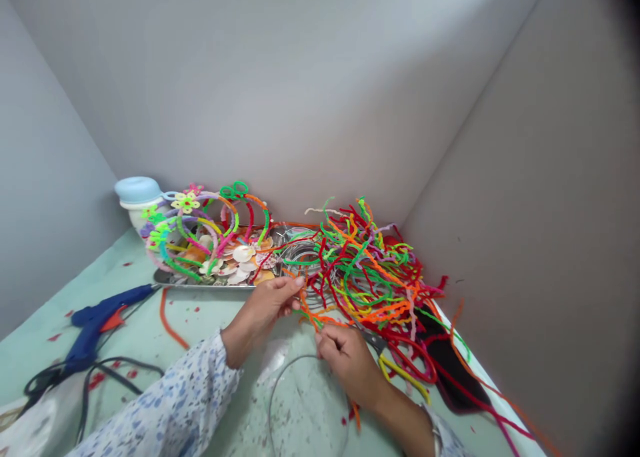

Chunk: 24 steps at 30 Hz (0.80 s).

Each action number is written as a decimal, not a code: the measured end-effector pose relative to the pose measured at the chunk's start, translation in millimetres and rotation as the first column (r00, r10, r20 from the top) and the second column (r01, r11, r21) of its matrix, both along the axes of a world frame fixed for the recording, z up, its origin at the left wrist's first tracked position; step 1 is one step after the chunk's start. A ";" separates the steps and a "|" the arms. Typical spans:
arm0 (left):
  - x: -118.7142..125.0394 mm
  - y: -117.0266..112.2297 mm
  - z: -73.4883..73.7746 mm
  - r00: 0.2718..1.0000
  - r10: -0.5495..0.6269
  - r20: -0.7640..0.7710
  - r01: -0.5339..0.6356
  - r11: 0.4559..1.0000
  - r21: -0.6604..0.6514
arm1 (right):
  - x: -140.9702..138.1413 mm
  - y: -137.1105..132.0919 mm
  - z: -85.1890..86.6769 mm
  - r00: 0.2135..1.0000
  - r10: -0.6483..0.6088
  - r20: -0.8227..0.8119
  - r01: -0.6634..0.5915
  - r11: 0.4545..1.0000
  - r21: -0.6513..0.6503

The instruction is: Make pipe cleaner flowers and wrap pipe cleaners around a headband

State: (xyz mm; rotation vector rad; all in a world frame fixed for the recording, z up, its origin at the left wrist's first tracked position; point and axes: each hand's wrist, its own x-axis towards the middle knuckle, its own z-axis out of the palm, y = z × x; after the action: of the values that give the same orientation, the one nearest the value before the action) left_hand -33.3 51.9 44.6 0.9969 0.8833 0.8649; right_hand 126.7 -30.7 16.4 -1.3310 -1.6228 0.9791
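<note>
Left hand (265,305) pinching an orange pipe cleaner (307,309) above the worktop (225,330), in front of the tangled pile (370,263). Right hand (353,362), fingers closed, gripping a wire hoop (271,403) by its top, beside the strand's lower end. Shell tray (205,287) behind; blue glue gun (90,323) off left.

Table (213,308), tray (210,287), glue gun (89,327), pipe cleaners (375,265)

No text, label, brand or number can be read on the metal tray (210,287). No lettering can be made out on the blue glue gun (91,325) left of the tray, the lidded container (139,191) behind its left end, or the dark flat object (457,377) to its right.
</note>
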 end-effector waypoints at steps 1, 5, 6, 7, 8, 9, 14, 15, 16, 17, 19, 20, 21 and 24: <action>0.1 -0.3 0.0 1.000 0.004 -0.025 -0.004 1.000 0.014 | 0.0 0.2 0.7 0.998 -0.001 0.065 -0.001 0.999 0.041; 0.4 -0.1 -0.2 0.998 0.052 -0.045 -0.050 0.998 0.047 | 0.4 -0.6 2.7 0.998 0.006 0.065 -0.008 1.000 0.021; 0.5 -0.2 0.3 0.998 0.063 -0.021 -0.062 0.997 0.046 | 0.4 -1.0 3.0 1.000 0.024 -0.018 -0.025 0.998 -0.054; 0.7 -0.5 1.4 0.997 0.070 0.015 -0.070 0.997 0.034 | 0.3 -1.4 3.2 0.990 0.035 -0.134 -0.055 0.988 -0.147; 0.9 -1.1 3.0 0.995 0.073 0.061 -0.074 0.997 0.014 | 0.0 -1.9 3.4 0.960 0.034 -0.278 -0.103 0.966 -0.238; 1.1 -2.0 5.1 0.991 0.071 0.113 -0.070 0.997 -0.012 | -0.4 -2.5 3.6 0.900 0.015 -0.436 -0.166 0.936 -0.310; 3.2 -10.5 18.1 0.933 0.072 0.352 -0.033 0.993 -0.117 | -1.5 -9.7 4.0 0.315 -0.109 -0.943 -0.544 0.793 -0.274; 3.9 -12.6 20.3 0.922 0.065 0.381 -0.021 0.993 -0.118 | -1.0 -11.8 3.3 0.237 -0.118 -0.964 -0.597 0.766 -0.240; 4.5 -14.7 22.2 0.913 0.055 0.404 -0.008 0.993 -0.117 | -0.4 -13.7 2.2 0.191 -0.120 -0.974 -0.634 0.743 -0.216; 5.0 -16.4 23.8 0.906 0.045 0.421 0.005 0.993 -0.116 | 0.3 -15.3 0.8 0.174 -0.122 -0.977 -0.655 0.726 -0.207; 5.3 -18.6 26.3 0.900 0.028 0.435 0.021 0.994 -0.107 | 1.7 -16.9 -1.9 0.198 -0.121 -0.973 -0.668 0.710 -0.224; 5.0 -19.0 27.2 0.904 0.020 0.427 0.024 0.995 -0.097 | 2.2 -16.8 -2.6 0.227 -0.113 -0.967 -0.659 0.714 -0.237; 4.4 -18.8 28.0 0.912 0.009 0.411 0.026 0.996 -0.080 | 2.5 -16.1 -2.8 0.266 -0.097 -0.959 -0.637 0.730 -0.250; 2.0 -16.1 29.7 0.945 -0.018 0.326 0.027 0.999 -0.024 | 2.2 -12.6 1.2 0.505 -0.019 -0.863 -0.476 0.828 -0.297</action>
State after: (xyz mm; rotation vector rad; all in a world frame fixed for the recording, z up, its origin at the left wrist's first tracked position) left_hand -31.3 35.9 74.3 0.8077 0.5988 0.9630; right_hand 128.9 -43.3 17.5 -0.6584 -0.7725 1.9637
